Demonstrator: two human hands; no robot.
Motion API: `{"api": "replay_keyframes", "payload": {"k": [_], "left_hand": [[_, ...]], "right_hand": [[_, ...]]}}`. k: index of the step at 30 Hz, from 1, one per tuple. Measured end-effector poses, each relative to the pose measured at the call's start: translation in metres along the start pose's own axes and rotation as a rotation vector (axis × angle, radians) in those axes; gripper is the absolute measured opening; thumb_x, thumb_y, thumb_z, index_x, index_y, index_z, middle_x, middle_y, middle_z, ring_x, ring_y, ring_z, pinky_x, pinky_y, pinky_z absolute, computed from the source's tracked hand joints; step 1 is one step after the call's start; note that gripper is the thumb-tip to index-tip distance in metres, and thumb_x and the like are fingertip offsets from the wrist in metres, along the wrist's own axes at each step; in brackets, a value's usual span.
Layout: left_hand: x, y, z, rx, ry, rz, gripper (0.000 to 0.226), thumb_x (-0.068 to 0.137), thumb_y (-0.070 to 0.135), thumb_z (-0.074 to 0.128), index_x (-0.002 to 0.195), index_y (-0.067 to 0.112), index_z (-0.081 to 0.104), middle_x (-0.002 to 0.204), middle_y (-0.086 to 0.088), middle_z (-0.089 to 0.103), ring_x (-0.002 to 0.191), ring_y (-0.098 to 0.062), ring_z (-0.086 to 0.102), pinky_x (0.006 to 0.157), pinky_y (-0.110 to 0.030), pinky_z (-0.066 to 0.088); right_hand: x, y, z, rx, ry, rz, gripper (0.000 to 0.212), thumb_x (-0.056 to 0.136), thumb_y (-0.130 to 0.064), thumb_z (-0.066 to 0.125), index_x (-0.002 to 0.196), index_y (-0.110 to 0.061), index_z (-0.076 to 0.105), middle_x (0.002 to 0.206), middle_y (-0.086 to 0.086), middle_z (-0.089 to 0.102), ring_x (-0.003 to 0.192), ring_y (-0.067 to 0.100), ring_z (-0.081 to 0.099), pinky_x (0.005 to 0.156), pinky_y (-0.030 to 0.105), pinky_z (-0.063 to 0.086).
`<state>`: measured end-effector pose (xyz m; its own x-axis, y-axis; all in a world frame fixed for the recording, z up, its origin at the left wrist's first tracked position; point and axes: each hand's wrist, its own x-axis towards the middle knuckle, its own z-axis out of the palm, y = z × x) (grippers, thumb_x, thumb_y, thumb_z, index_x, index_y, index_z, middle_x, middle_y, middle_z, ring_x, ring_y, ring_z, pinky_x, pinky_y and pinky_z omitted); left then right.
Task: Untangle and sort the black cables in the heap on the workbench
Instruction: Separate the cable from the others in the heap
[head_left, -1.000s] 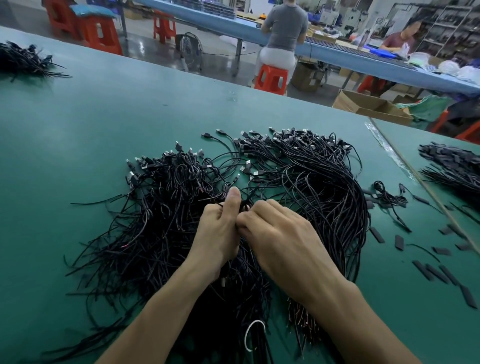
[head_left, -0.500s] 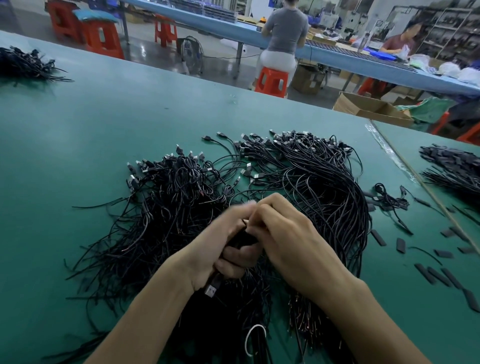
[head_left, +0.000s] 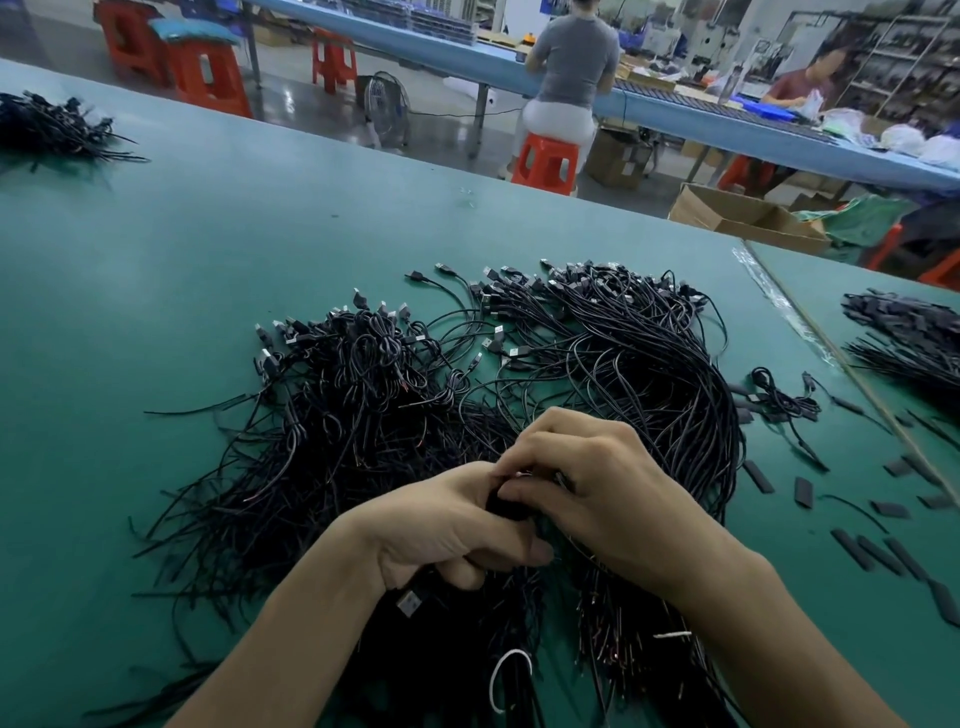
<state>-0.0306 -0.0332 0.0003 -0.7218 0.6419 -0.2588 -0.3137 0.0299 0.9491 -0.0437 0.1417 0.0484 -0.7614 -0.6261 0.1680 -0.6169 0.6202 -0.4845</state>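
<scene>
Your left hand (head_left: 447, 525) has rolled over and now clenches a small bunch of cables (head_left: 498, 506), one plug (head_left: 410, 603) dangling below; your right hand (head_left: 597, 488) pinches its top (separation started). The heap (head_left: 519, 395) fills mid-frame.

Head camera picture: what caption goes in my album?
Two hands pinch black cables from the heap on a green workbench.

Left hand (head_left: 447, 525) and right hand (head_left: 597, 488): bare, no gloves, rings or watch. Both forearms bare from wrist to the frame edge; no sleeve visible.
</scene>
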Motion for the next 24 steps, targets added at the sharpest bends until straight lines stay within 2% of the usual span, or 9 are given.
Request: {"api": "replay_keyframes", "payload": {"k": [6,8,10,13,16,18,20,22,24], "left_hand": [[0.004,-0.001,0.001,-0.068,-0.011,0.011,0.022,0.080,0.010,0.069,0.071,0.027,0.058,0.059,0.010,0.034,0.046,-0.002,0.027,0.035,-0.012,0.022],[0.007,-0.001,0.001,-0.201,0.019,0.011,0.020,0.080,0.008,0.063,0.072,0.025,0.056,0.060,0.008,0.033,0.046,-0.002,0.024,0.034,-0.011,0.020],[0.010,0.001,0.001,-0.431,0.020,-0.012,0.017,0.079,0.007,0.054,0.072,0.022,0.052,0.060,0.007,0.033,0.045,-0.001,0.023,0.032,-0.009,0.017],[0.013,0.005,0.004,-0.773,-0.015,0.006,0.002,0.078,0.017,0.052,0.077,0.016,0.050,0.065,0.003,0.036,0.047,-0.002,0.026,0.031,-0.010,0.022],[0.017,0.004,0.013,-0.772,0.127,0.089,0.014,0.075,0.029,0.057,0.075,0.016,0.052,0.066,0.003,0.038,0.051,-0.006,0.030,0.037,-0.015,0.025],[0.021,0.004,0.020,-0.694,0.276,0.159,0.024,0.085,0.038,0.053,0.075,0.017,0.056,0.065,0.004,0.041,0.053,-0.007,0.033,0.042,-0.019,0.027],[0.024,0.003,0.024,-0.667,0.425,0.208,0.035,0.095,0.048,0.046,0.084,0.017,0.058,0.065,0.003,0.045,0.053,-0.008,0.037,0.046,-0.021,0.030],[0.026,0.002,0.027,-0.670,0.537,0.238,0.046,0.088,0.058,0.049,0.096,0.014,0.061,0.071,0.001,0.053,0.061,-0.012,0.047,0.056,-0.027,0.040],[0.027,0.001,0.029,-0.701,0.613,0.271,0.058,0.073,0.064,0.056,0.100,0.014,0.064,0.080,-0.001,0.061,0.077,-0.018,0.057,0.079,-0.038,0.052]], "right_hand": [[0.001,0.001,-0.002,-0.126,-0.051,-0.010,0.009,0.096,-0.032,0.061,0.095,-0.026,0.068,0.097,-0.017,0.053,0.092,0.001,0.050,0.081,0.020,0.045],[-0.001,0.001,-0.001,-0.194,-0.014,-0.053,0.011,0.097,-0.029,0.058,0.094,-0.021,0.066,0.096,-0.012,0.055,0.090,0.004,0.049,0.080,0.023,0.046],[-0.002,0.002,0.001,-0.251,0.062,-0.070,0.012,0.097,-0.025,0.058,0.094,-0.017,0.066,0.094,-0.008,0.057,0.090,0.011,0.052,0.077,0.031,0.050],[-0.001,0.003,0.005,-0.281,0.181,-0.052,0.013,0.097,-0.023,0.058,0.092,-0.015,0.066,0.092,-0.005,0.058,0.087,0.016,0.054,0.072,0.037,0.053],[0.001,0.004,0.012,-0.332,0.270,-0.001,0.010,0.096,-0.023,0.060,0.091,-0.016,0.065,0.088,-0.004,0.059,0.083,0.019,0.052,0.070,0.038,0.053],[0.001,0.004,0.020,-0.277,0.338,0.061,0.010,0.095,-0.024,0.059,0.089,-0.017,0.064,0.087,-0.006,0.059,0.084,0.015,0.050,0.072,0.033,0.049],[0.000,0.000,0.030,-0.129,0.399,0.140,0.009,0.095,-0.022,0.059,0.087,-0.021,0.062,0.087,-0.011,0.059,0.087,0.011,0.050,0.076,0.026,0.045],[-0.001,-0.006,0.044,0.075,0.447,0.219,0.009,0.095,-0.019,0.060,0.088,-0.023,0.061,0.089,-0.016,0.058,0.089,0.010,0.055,0.079,0.026,0.047],[-0.002,-0.013,0.056,0.272,0.469,0.292,0.010,0.096,-0.019,0.062,0.089,-0.025,0.062,0.090,-0.015,0.061,0.087,0.013,0.061,0.076,0.032,0.053]]}}
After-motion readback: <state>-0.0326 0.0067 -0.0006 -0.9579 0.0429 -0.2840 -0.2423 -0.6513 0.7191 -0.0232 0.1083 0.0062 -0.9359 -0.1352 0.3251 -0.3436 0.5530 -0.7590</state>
